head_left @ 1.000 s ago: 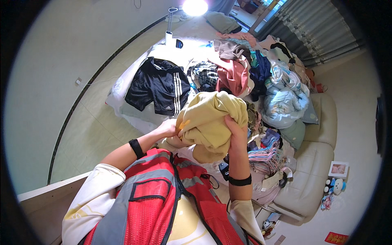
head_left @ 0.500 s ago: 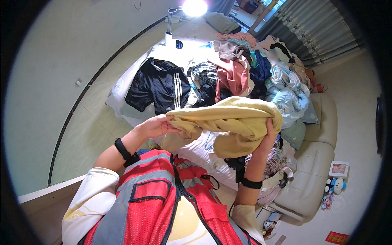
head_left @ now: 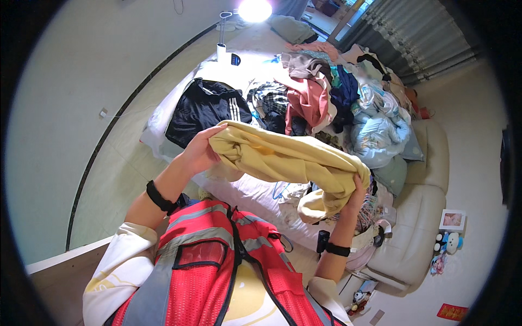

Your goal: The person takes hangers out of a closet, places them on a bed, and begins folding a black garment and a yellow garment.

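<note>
A mustard-yellow garment (head_left: 288,157) is stretched in the air between my two hands, above the near edge of the bed. Its exact kind cannot be told, as the cloth is bunched in folds. My left hand (head_left: 200,149) grips its left end, thumb on top. At the other end my right hand (head_left: 356,195) is closed on the cloth, and a loose flap hangs down beside it. Just beyond the garment, black shorts (head_left: 198,111) with white side stripes lie spread on the bed (head_left: 261,201).
A heap of clothes holds a pink garment (head_left: 309,100) and a light-blue quilt (head_left: 378,133). At the back left of the bed stands a lit lamp (head_left: 254,10). Several hangers (head_left: 370,209) lie near my right forearm, beside a beige sofa (head_left: 413,217).
The garment's left end has risen with my left hand and now covers part of the shorts. Its right end has dropped slightly with my right hand.
</note>
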`<state>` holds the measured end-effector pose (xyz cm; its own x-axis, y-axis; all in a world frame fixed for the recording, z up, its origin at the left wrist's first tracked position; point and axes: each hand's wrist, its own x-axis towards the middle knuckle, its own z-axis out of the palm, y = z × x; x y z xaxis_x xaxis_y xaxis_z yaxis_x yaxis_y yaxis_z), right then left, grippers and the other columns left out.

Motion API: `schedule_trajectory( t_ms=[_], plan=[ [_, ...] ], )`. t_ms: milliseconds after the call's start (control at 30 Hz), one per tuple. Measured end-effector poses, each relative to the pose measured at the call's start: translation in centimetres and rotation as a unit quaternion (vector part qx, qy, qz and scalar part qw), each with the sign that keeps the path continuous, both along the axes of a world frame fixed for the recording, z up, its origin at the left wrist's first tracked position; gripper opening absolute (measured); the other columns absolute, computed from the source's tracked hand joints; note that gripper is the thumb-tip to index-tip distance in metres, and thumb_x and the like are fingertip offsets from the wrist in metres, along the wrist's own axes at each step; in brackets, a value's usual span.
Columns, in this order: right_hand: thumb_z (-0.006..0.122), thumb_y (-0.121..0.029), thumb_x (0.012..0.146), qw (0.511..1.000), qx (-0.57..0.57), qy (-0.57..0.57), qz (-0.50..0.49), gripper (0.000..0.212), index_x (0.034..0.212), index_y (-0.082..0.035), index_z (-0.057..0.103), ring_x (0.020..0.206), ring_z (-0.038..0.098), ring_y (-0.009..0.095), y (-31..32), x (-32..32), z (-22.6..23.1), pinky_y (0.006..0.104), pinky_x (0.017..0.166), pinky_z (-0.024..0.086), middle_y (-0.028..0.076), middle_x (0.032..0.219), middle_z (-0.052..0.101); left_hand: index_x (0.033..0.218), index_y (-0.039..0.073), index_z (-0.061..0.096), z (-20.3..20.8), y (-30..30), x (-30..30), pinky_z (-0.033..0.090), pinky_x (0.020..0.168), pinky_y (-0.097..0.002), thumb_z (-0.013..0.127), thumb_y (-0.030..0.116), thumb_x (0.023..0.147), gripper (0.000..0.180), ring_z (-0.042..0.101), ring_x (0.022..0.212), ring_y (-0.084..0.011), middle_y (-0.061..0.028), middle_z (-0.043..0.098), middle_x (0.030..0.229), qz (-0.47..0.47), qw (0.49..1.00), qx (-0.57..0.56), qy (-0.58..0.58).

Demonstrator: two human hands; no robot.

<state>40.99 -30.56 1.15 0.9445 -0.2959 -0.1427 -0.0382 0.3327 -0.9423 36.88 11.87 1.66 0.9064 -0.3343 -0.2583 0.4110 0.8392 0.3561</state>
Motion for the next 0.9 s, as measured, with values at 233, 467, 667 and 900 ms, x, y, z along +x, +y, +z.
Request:
schedule_trajectory(
  t_ms=[233,467,667,900],
  plan=[
    [0.064,-0.008,0.078,0.932,-0.358,-0.050,-0.009,0.036,0.111,0.000,0.051,0.104,0.051,0.022,3.2,-0.5,-3.0,0.0322,0.093,0.038,0.010,0.108,0.056,0.120,0.003,0.048,2.7,-3.9,-0.5,0.046,0.092,-0.0377,0.045,0.024,0.095,0.032,0.057,0.104,-0.0201,-0.0100,0.057,0.114,-0.058,0.994,0.066,-0.067],
    [0.069,-0.019,0.077,0.881,-0.306,-0.227,0.280,0.045,0.116,-0.003,0.052,0.109,0.051,0.019,13.0,-2.6,4.7,0.0331,0.091,0.041,0.008,0.118,0.055,0.123,0.002,0.046,4.9,-6.9,-1.0,0.048,0.087,-0.0298,0.048,0.023,0.095,0.035,0.057,0.102,-0.0151,-0.0084,0.056,0.113,-0.129,0.981,0.100,-0.100],
    [0.074,-0.020,0.073,0.856,-0.168,-0.171,0.458,0.055,0.119,-0.001,0.051,0.104,0.052,0.015,16.0,-2.5,4.0,0.0305,0.089,0.042,0.009,0.115,0.055,0.131,0.003,0.040,4.3,-7.3,-1.4,0.045,0.091,-0.0301,0.051,0.021,0.093,0.044,0.053,0.108,-0.0151,-0.0086,0.052,0.121,-0.172,0.975,0.068,-0.127],
    [0.060,-0.010,0.083,0.832,-0.115,-0.041,0.542,0.028,0.108,0.002,0.058,0.083,0.055,0.007,15.4,-2.4,3.6,0.0225,0.074,0.046,0.001,0.093,0.063,0.125,0.000,0.045,3.8,-5.6,-2.0,0.042,0.092,-0.0280,0.072,0.005,0.072,0.059,0.051,0.107,-0.0126,-0.0066,0.054,0.117,-0.214,0.904,0.260,-0.265]
  ],
)
